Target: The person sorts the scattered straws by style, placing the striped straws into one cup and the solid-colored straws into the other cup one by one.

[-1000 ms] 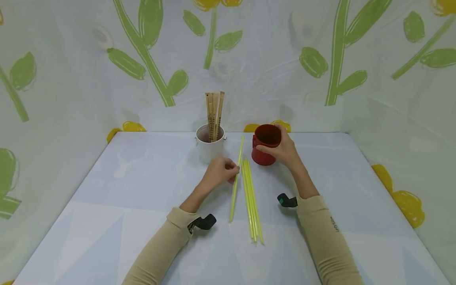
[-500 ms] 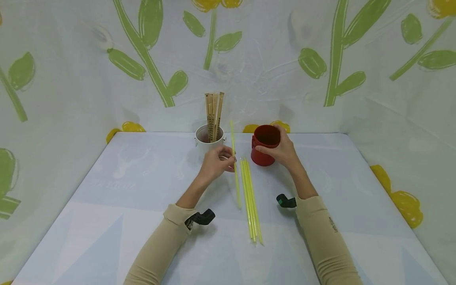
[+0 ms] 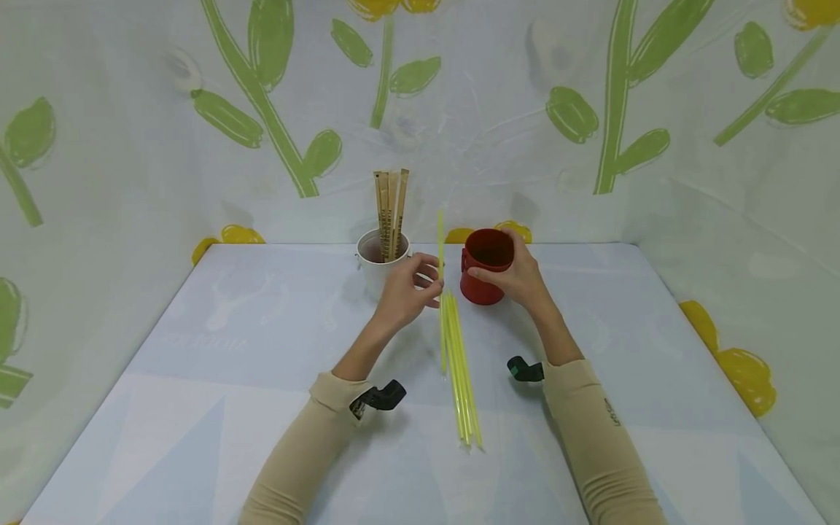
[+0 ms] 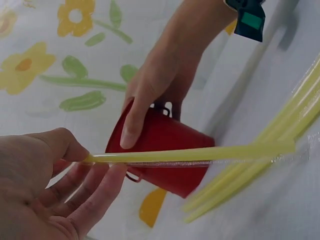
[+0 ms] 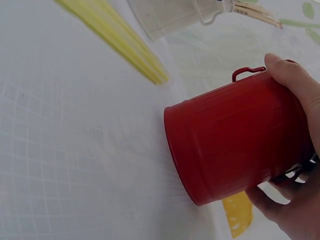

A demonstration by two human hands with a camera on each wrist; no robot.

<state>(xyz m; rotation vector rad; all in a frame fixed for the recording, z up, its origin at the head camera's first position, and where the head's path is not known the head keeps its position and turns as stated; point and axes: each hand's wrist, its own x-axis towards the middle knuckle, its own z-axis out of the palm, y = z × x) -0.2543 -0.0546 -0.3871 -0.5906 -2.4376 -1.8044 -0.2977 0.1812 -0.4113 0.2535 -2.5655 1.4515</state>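
Yellow-green straw (image 3: 441, 284), thin and nearly upright, is pinched in the left hand (image 3: 407, 292) between thumb and fingertips, its lower end hanging above the tabletop (image 3: 262, 343) towards the far edge. In the left wrist view the straw (image 4: 200, 153) crosses in front of the red cup (image 4: 165, 160). The right hand (image 3: 518, 277) wraps its grip round the red cup (image 3: 484, 267), which stands near the far edge. A bundle of yellow-green straws (image 3: 462, 379) lies flat between both forearms. Just left of the left hand stands a white cup (image 3: 377, 262) holding paper-wrapped chopsticks (image 3: 390, 211).
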